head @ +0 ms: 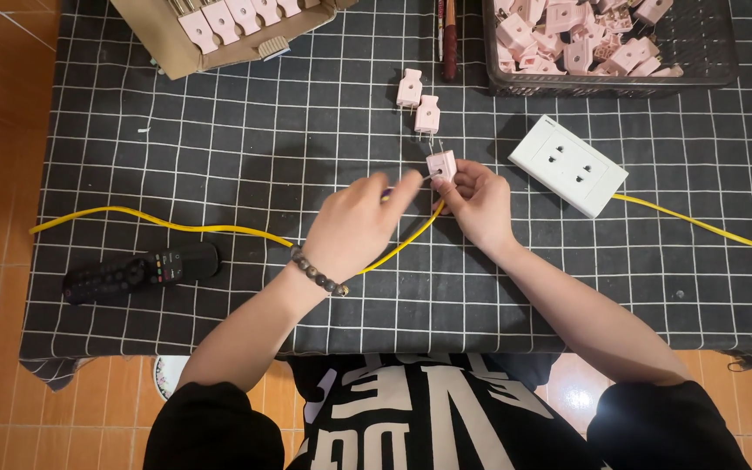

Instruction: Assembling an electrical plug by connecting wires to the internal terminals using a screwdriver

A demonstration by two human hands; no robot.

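Observation:
My right hand [480, 202] grips a small pink plug [442, 164] at the table's middle. My left hand [360, 224], with a bead bracelet on its wrist, holds a thin tool whose metal tip touches the plug; the tool's handle is mostly hidden in the fingers. A yellow cable [176, 224] runs under both hands. Two more pink plugs [409, 88] [428, 114] lie just beyond the held one.
A white socket block [567, 165] lies right of my hands, its yellow cable running off right. A dark basket [698, 52] of pink plugs stands at back right, a cardboard box [167, 48] of plugs at back left. A black remote [141, 270] lies front left.

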